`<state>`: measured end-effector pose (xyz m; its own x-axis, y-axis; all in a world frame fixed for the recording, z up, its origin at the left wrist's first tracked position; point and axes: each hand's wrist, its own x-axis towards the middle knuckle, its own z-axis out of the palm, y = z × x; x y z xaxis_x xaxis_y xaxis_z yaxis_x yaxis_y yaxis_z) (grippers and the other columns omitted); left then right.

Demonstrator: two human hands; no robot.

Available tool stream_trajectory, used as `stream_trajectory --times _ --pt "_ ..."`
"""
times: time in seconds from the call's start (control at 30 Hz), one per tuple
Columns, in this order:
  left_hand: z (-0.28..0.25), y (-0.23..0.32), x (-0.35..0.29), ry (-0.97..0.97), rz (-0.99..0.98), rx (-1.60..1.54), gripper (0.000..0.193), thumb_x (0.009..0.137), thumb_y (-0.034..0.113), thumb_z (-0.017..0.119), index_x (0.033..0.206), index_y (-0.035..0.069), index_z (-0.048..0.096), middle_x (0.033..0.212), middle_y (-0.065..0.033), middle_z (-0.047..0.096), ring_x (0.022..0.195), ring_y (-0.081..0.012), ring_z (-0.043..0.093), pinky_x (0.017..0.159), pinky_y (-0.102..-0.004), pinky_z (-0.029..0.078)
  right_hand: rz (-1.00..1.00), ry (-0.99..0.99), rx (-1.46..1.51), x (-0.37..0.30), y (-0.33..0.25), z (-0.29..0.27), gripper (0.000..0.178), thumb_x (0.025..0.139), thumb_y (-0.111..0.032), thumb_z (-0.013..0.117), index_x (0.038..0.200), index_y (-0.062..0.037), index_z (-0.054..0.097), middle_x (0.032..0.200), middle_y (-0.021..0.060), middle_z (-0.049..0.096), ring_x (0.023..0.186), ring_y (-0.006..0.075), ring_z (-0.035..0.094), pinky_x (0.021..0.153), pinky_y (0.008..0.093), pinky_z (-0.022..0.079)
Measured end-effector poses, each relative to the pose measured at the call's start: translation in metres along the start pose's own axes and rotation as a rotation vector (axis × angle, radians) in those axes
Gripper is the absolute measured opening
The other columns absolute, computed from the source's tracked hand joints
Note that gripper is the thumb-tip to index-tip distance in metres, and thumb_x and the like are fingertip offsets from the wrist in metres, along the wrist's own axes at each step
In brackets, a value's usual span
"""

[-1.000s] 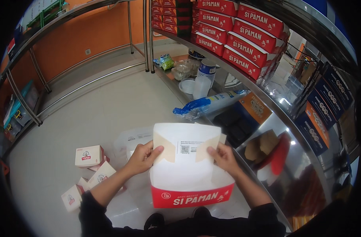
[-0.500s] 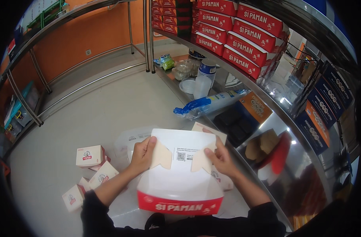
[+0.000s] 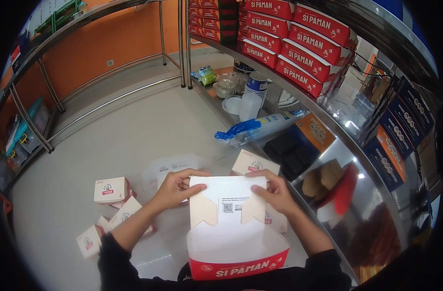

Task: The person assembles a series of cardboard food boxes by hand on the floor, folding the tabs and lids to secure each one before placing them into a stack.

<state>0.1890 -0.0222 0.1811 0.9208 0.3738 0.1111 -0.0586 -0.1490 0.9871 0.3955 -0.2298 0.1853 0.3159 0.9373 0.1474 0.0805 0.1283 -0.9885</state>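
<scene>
A red and white cardboard food box (image 3: 245, 264) stands in front of me with its lid raised. The lid's white inner face (image 3: 229, 220) shows a small printed code, and two cream side flaps (image 3: 204, 209) are folded inward over it. My left hand (image 3: 178, 188) pinches the lid's far left corner, thumb on the inner face and fingers along the edge. At the far right corner, my right hand (image 3: 274, 191) grips the lid in the same manner. The tray part of the box is open, and I see only white card inside it.
Several small cream boxes (image 3: 111, 190) lie on the floor at left; another cream box (image 3: 254, 162) sits beyond my right hand. A steel shelf at right carries stacked red boxes (image 3: 306, 60), paper cups (image 3: 255, 89) and a blue-and-clear plastic sleeve (image 3: 260, 127). A steel table frame (image 3: 105, 109) stands far left.
The box has shifted right and nearer to me. Both hands have moved from the lid's sides to its far corners, fingers now over the far edge.
</scene>
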Motion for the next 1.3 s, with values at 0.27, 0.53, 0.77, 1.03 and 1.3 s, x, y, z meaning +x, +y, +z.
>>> stream_trajectory --times 0.27,0.53,0.77,1.03,1.3 --pt "-0.009 0.002 -0.005 -0.031 0.135 0.194 0.006 0.087 0.003 0.064 0.090 0.000 0.069 0.080 -0.0057 0.071 0.065 -0.0034 0.061 0.055 -0.0165 0.045 -0.059 0.008 -0.017 -0.001 0.013 -0.007 0.013 0.087 0.002 0.061 0.099 0.0009 0.067 0.100 0.0103 0.068 0.091 0.0110 0.064 0.074 0.0209 0.050" --pt "-0.011 0.000 -0.007 -0.049 -0.083 -0.106 0.010 0.087 0.011 0.067 0.087 0.001 0.069 0.082 -0.0069 0.070 0.070 -0.0059 0.060 0.065 -0.0211 0.047 -0.126 0.010 -0.057 -0.009 0.004 -0.006 0.017 0.085 0.005 0.060 0.098 -0.0007 0.070 0.097 0.0081 0.070 0.072 0.0044 0.061 0.058 0.0172 0.044" --pt "-0.005 0.008 -0.004 -0.184 -0.237 0.118 0.034 0.089 0.029 0.066 0.102 -0.002 0.069 0.078 -0.0068 0.069 0.067 -0.0089 0.059 0.061 -0.0240 0.046 -0.295 -0.033 -0.369 -0.010 -0.004 -0.001 0.026 0.077 0.007 0.059 0.096 -0.0060 0.071 0.099 0.0045 0.071 0.053 0.0019 0.050 0.046 0.0181 0.031" --pt "0.023 0.030 -0.010 -0.024 0.023 0.600 0.019 0.086 0.021 0.067 0.096 0.006 0.073 0.071 -0.0090 0.069 0.053 -0.0142 0.059 0.051 -0.0251 0.046 -0.087 -0.083 -0.262 0.005 -0.020 0.018 0.012 0.085 -0.016 0.066 0.093 -0.0087 0.070 0.086 0.0051 0.070 0.073 0.0157 0.066 0.067 0.0320 0.048" --pt "0.037 0.025 -0.012 0.015 0.339 0.672 0.016 0.087 0.018 0.064 0.088 0.004 0.071 0.067 -0.0136 0.066 0.056 -0.0278 0.064 0.054 -0.0337 0.051 -0.250 -0.167 -1.060 0.009 -0.031 0.026 0.021 0.090 -0.031 0.059 0.090 -0.0125 0.070 0.071 0.0117 0.067 0.064 0.0298 0.065 0.060 0.0372 0.050"
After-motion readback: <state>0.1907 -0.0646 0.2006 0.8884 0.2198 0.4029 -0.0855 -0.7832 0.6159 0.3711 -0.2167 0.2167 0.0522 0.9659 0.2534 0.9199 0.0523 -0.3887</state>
